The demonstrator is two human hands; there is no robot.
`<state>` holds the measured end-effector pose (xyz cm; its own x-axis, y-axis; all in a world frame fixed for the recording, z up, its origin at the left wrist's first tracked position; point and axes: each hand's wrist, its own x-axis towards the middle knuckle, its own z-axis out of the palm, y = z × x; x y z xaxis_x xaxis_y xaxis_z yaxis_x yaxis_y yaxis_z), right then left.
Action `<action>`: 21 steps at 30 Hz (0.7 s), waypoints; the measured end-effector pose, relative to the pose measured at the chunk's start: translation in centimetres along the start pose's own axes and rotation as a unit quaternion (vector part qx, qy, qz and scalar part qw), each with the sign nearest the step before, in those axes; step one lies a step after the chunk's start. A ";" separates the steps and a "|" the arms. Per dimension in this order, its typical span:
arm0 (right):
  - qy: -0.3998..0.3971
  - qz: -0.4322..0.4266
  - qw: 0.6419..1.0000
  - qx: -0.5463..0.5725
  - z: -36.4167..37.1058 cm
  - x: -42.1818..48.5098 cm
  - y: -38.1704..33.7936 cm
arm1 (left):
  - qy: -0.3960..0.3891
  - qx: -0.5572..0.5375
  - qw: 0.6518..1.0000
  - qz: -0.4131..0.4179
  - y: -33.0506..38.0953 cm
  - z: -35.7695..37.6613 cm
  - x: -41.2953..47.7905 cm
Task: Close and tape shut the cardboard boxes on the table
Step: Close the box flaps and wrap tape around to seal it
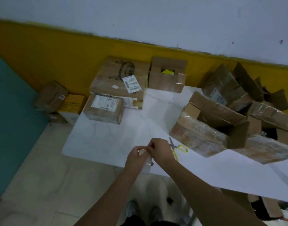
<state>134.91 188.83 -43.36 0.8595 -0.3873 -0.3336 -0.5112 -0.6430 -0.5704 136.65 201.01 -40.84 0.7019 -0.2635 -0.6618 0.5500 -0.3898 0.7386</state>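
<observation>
The largest open box sits on the right of the worktop, flaps up, its inside too dark to read. At the back stands a closed big box with a printed label, and beside it a small open box with something yellow in it. A closed labelled box lies in front of the big one. A heap of more boxes fills the right edge. The worktop is white, set against a wall that is yellow below and white above. The floor is pale tile. Yellow-handled scissors lie just beside your right hand. Your left hand has its fingers curled round the tape at the near edge, and your right fingers pinch its top.
</observation>
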 end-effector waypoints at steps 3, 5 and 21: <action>-0.011 -0.003 0.999 -0.030 2.3 0.5 -0.2 | 0.032 0.016 0.999 -0.011 -1.3 -0.4 0.6; -0.020 0.000 1.000 -0.017 3.2 0.9 0.0 | 0.058 0.031 0.998 0.003 -2.6 -0.6 0.9; -0.020 -0.111 0.994 0.000 10.6 5.5 10.0 | 0.277 0.284 0.918 -0.010 -16.9 5.2 7.2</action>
<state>134.55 187.25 -58.81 0.9507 -0.2097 -0.2284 -0.3086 -0.7104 -0.6326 130.04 201.14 -58.71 0.9029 0.1767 -0.3919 0.3517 -0.8277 0.4372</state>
